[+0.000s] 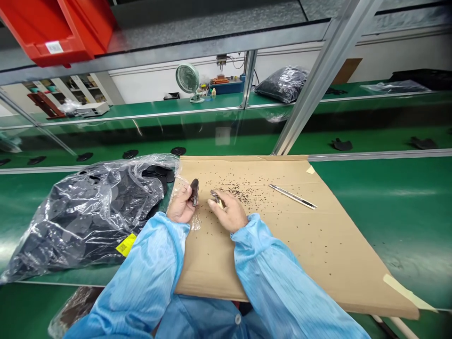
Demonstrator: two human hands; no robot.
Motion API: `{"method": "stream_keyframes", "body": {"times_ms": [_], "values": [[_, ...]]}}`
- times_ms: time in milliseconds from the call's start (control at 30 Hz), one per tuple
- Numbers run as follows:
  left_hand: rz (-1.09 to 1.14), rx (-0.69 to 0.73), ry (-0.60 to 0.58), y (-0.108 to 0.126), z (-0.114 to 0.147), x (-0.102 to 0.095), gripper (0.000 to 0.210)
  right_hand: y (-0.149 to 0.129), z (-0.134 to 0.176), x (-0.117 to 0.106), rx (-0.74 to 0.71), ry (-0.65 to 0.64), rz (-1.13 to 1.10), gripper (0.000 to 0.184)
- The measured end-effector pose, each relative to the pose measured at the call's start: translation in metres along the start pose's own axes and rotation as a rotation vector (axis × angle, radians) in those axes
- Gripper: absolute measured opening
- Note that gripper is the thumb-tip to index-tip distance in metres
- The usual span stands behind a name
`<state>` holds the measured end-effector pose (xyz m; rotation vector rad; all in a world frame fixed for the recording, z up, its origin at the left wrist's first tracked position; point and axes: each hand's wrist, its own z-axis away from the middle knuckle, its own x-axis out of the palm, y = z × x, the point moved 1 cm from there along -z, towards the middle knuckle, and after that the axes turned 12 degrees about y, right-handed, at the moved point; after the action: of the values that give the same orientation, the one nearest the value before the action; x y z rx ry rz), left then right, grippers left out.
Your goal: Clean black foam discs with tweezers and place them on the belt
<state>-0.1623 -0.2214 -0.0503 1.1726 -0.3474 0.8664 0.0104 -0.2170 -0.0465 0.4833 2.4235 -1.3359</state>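
Observation:
My left hand [181, 208] is closed on a flat black part with a rounded end [194, 188], tilted up above the left side of a cardboard sheet [282, 254]. In my right hand [232, 213], a little to the right, is a small pair of nippers [214, 195] with a dark metal head and pale handles mostly covered by my fingers. The head points towards the black part, with a gap between them. Many tiny black scraps [243, 192] lie scattered on the cardboard beyond my right hand.
A clear plastic bag [106, 207] full of black parts lies left. A slim white-and-black tool [293, 196] rests on the cardboard. More black parts [130, 154] are spaced along the green surface behind. A metal post [314, 80] slants upward; a red bin [67, 33] sits overhead.

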Motion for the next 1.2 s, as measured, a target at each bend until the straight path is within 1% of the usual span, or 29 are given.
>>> {"method": "stream_keyframes", "body": {"times_ms": [100,200,300,433,500,700,900,1100,1200], "values": [[0.002,-0.037,0.054,0.001,0.003,0.002,0.030,-0.005,0.002,0.001,-0.090,-0.097,0.064,0.032],[-0.020,-0.100,0.059,0.002,0.004,0.003,0.018,-0.009,0.004,0.002,-0.148,-0.189,0.134,0.032],[-0.060,-0.165,0.048,0.002,0.004,0.002,0.012,-0.011,0.005,0.004,-0.190,-0.213,0.177,0.031],[-0.087,-0.190,-0.025,0.000,0.003,0.002,0.012,-0.011,0.006,0.005,-0.223,-0.228,0.217,0.029],[-0.110,-0.195,-0.037,-0.001,0.004,0.002,0.012,-0.011,0.006,0.006,-0.216,-0.250,0.241,0.029],[-0.177,-0.170,-0.023,-0.002,0.008,0.005,0.014,-0.013,0.006,0.006,-0.187,-0.300,0.308,0.033],[-0.207,-0.127,-0.013,-0.005,0.004,0.003,0.022,-0.015,0.004,0.004,-0.201,-0.353,0.358,0.031],[-0.237,-0.095,-0.005,-0.006,0.003,0.001,0.023,-0.014,0.003,0.005,-0.213,-0.374,0.404,0.028],[-0.238,-0.100,0.009,-0.006,0.004,0.003,0.022,-0.013,0.005,0.005,-0.201,-0.368,0.370,0.028]]}}
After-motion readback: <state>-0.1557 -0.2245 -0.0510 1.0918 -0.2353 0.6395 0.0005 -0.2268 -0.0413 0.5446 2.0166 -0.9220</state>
